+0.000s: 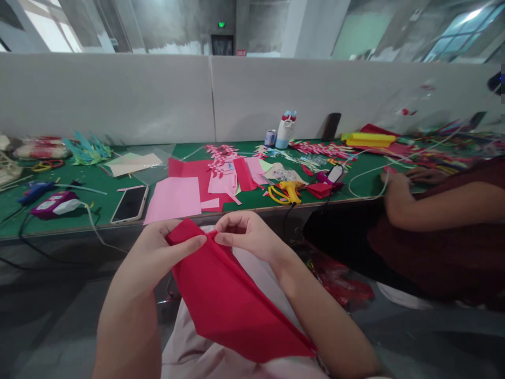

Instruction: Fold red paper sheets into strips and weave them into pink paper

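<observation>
Head view: left hand (155, 250) and right hand (250, 234) pinch red paper sheet (229, 305) near its top end, close together; best creased straight with even pressure.

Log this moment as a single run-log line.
left hand: holding red paper | right hand: pinching same red paper | on green table: pink sheet, phone, yellow glue gun

Over the person's lap (185, 342), the left hand (155, 247) and right hand (254, 237) pinch the far end of a folded red sheet (229, 300), while the green surface (363, 181) ahead carries a phone (130, 204) just beside a pink sheet (173, 197), a yellow tool (291, 192) and a white bottle (285, 131).
</observation>
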Demonstrator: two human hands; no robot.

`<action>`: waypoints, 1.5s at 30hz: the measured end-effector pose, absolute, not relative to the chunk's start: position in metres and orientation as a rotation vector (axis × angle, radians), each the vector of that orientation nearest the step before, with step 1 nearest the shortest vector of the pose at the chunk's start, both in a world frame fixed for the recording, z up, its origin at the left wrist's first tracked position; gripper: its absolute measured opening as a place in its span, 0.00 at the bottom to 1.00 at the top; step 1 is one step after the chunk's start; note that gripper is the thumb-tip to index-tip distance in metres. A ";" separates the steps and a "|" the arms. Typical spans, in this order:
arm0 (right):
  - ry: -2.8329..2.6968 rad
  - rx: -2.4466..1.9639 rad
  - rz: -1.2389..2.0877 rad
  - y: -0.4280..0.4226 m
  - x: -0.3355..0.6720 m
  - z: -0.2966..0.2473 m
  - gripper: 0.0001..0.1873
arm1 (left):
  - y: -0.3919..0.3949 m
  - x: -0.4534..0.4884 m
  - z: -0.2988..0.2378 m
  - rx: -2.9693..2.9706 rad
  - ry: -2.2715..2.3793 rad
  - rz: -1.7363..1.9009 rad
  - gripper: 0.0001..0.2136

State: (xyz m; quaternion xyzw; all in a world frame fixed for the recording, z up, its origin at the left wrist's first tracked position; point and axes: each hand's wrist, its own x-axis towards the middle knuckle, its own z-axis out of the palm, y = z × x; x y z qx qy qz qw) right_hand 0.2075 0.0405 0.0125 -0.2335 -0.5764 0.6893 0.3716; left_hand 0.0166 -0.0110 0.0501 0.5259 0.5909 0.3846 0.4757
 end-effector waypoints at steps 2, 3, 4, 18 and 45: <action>-1.480 -0.573 1.755 0.040 0.207 0.013 0.17 | -0.011 0.016 0.050 1.293 1.434 0.943 0.16; -1.477 -0.564 1.752 0.040 0.207 0.012 0.17 | -0.010 0.016 0.050 1.295 1.430 0.942 0.16; -1.474 -0.560 1.750 0.039 0.207 0.012 0.16 | -0.010 0.016 0.050 1.294 1.428 0.940 0.15; -1.586 -0.733 1.847 0.042 0.217 0.009 0.26 | 0.004 0.011 0.044 1.240 1.453 0.978 0.16; -2.217 -1.323 0.780 0.063 0.249 -0.102 0.20 | 0.022 -0.010 -0.036 1.670 2.115 0.688 0.18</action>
